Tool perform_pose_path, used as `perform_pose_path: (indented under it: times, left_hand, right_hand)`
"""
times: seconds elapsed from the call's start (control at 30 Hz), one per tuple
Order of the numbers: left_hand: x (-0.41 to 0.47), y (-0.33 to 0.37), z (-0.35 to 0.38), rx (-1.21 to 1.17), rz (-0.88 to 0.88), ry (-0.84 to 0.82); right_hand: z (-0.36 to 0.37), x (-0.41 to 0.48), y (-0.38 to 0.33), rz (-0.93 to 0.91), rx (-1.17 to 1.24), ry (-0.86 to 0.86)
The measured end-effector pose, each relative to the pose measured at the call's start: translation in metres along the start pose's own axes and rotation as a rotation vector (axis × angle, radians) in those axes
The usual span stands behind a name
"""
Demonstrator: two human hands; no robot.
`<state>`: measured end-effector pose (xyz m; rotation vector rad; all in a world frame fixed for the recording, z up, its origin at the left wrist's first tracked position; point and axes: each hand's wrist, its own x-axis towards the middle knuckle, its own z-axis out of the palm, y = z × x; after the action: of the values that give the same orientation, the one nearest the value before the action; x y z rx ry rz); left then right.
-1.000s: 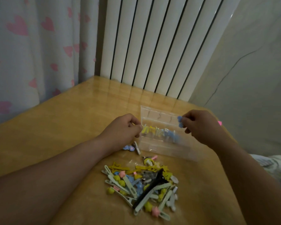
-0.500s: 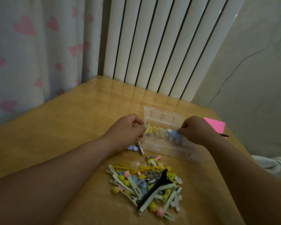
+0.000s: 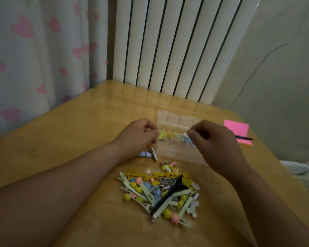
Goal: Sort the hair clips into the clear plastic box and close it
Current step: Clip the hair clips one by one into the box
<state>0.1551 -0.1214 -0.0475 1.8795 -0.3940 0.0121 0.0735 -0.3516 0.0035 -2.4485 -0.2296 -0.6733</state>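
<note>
Dozens of hair clips (image 3: pixel 161 193) are heaped on the wooden surface (image 3: pixel 61 139), just in front of the clear plastic box (image 3: pixel 177 150). The box lies open with a row of yellow and blue clips (image 3: pixel 173 137) across its middle. Both hands are curled, fingertips pinched: left hand (image 3: pixel 137 138) at the box's left wall, right hand (image 3: pixel 214 145) by the blue end. Too dim to tell what they're actually pinching. Pink sticky notes (image 3: pixel 236 128) and a pen (image 3: pixel 244 138) sit off to the right.
</note>
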Motion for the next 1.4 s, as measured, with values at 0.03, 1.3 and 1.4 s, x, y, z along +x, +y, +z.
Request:
perform_pose_path:
  times: [0.03, 1.3, 1.4]
  left_hand:
    - [0.0, 0.0, 0.0, -0.001, 0.0, -0.004]
    - [-0.002, 0.005, 0.002, 0.017, -0.01, 0.029]
    - [-0.002, 0.005, 0.002, 0.015, -0.016, 0.027]
  right_hand:
    - [-0.001, -0.004, -0.006, -0.021, 0.005, -0.068]
    - [-0.015, 0.044, 0.028, 0.259, -0.131, 0.001]
    - [-0.006, 0.064, 0.049, 0.368, -0.237, -0.135]
